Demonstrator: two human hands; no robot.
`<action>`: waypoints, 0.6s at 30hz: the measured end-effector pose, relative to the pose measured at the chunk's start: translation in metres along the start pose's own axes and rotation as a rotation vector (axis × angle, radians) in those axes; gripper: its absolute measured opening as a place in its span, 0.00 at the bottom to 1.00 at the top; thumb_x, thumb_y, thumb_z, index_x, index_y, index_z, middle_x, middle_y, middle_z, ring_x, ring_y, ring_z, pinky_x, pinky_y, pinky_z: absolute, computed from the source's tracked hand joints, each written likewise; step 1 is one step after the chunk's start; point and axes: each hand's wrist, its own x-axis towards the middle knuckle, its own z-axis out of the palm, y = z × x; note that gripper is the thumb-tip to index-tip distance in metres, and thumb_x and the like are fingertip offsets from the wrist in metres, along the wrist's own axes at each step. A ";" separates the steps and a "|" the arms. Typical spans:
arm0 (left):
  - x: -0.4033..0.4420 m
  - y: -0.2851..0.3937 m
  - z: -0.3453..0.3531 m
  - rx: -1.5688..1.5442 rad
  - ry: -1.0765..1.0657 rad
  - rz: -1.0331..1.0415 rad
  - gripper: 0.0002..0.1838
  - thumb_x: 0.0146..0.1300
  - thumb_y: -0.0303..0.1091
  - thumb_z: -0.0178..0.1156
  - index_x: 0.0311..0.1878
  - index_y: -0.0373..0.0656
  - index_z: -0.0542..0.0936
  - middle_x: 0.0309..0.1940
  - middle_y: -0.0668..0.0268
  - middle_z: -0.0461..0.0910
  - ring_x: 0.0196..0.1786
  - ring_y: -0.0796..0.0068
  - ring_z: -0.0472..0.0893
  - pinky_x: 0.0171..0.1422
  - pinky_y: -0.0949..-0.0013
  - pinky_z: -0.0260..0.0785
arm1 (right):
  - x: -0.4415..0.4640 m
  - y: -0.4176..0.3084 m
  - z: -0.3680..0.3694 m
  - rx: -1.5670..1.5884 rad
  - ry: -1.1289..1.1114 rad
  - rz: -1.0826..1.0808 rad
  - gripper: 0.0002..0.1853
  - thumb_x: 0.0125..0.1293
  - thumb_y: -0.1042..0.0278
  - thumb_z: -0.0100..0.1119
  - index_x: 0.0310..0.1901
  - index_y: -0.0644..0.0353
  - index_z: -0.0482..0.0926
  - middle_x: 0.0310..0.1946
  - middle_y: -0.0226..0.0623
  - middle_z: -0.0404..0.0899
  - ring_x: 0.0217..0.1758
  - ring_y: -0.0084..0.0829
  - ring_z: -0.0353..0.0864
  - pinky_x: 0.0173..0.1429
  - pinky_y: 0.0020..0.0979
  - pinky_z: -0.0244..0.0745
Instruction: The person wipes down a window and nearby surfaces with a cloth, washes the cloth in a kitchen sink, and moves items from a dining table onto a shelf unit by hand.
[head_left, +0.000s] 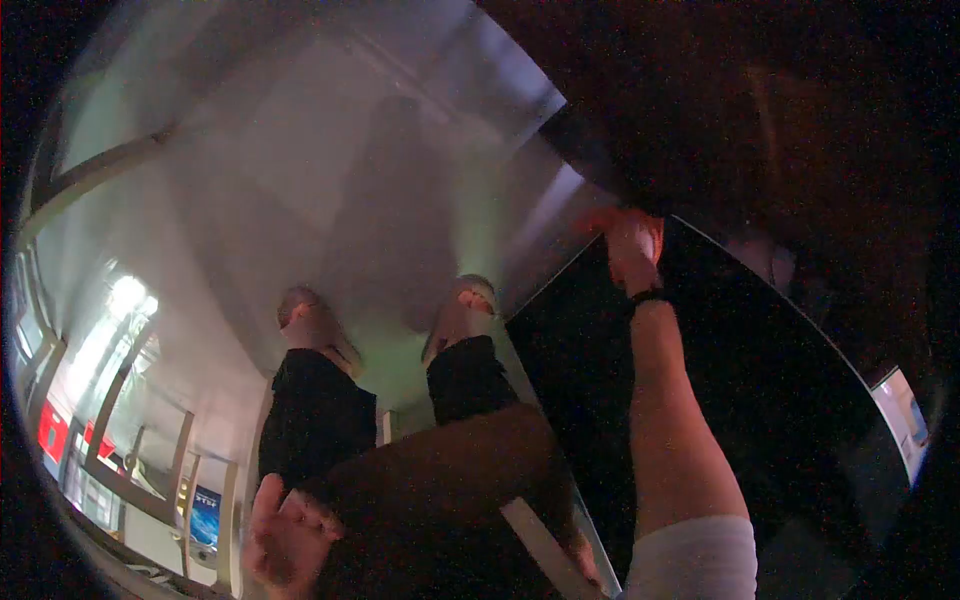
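Observation:
My right arm reaches forward over a black flat surface (590,350), a dark band round its wrist. At the far corner of that surface is my right hand (632,245), in dim reddish light. Its fingers are blurred, so whether they grip anything does not show. Low on the left, my left hand (290,540) is raised with loosely bent fingers, the index apart from the others, and nothing visible in it. Beside it lies a dark brown shape (450,465) whose kind I cannot make out. A pale strip (545,545) crosses its lower right.
Both my feet, in light shoes (470,295), stand on a smooth grey floor (270,130). Pale wooden frames (140,480), perhaps chairs, stand at the left, near a blue poster (205,515) and bright light. The upper right is very dark.

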 end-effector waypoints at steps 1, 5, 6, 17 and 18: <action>0.000 0.001 0.001 0.013 -0.010 -0.006 0.39 0.61 0.49 0.57 0.72 0.47 0.55 0.52 0.50 0.71 0.55 0.52 0.73 0.55 0.53 0.68 | 0.011 0.013 0.020 -0.069 -0.046 -0.012 0.15 0.63 0.63 0.50 0.48 0.53 0.79 0.53 0.45 0.73 0.58 0.39 0.71 0.66 0.35 0.60; 0.004 -0.003 0.016 0.065 0.027 -0.056 0.37 0.61 0.49 0.55 0.71 0.47 0.58 0.52 0.51 0.72 0.53 0.53 0.74 0.55 0.54 0.68 | 0.012 0.039 0.003 -0.166 0.289 0.064 0.21 0.64 0.56 0.46 0.58 0.48 0.74 0.63 0.42 0.66 0.65 0.45 0.64 0.74 0.48 0.47; 0.000 -0.006 0.017 0.063 0.017 -0.063 0.37 0.61 0.49 0.55 0.71 0.47 0.58 0.52 0.51 0.72 0.53 0.53 0.74 0.55 0.54 0.68 | 0.011 0.048 -0.002 -0.399 0.030 0.033 0.21 0.64 0.57 0.47 0.56 0.52 0.75 0.61 0.44 0.67 0.64 0.47 0.65 0.73 0.47 0.48; -0.012 -0.029 -0.005 -0.017 -0.047 -0.223 0.32 0.65 0.46 0.51 0.70 0.48 0.59 0.55 0.59 0.74 0.58 0.63 0.73 0.59 0.60 0.66 | -0.136 0.129 -0.164 -0.026 0.239 0.199 0.21 0.65 0.67 0.40 0.57 0.65 0.71 0.62 0.47 0.65 0.67 0.43 0.61 0.70 0.39 0.54; -0.019 -0.029 -0.010 0.005 -0.075 -0.233 0.32 0.65 0.46 0.51 0.70 0.48 0.59 0.55 0.59 0.74 0.58 0.63 0.73 0.59 0.60 0.66 | -0.167 0.130 -0.206 -0.096 0.098 0.242 0.22 0.65 0.68 0.40 0.59 0.66 0.69 0.65 0.48 0.62 0.68 0.43 0.60 0.70 0.39 0.54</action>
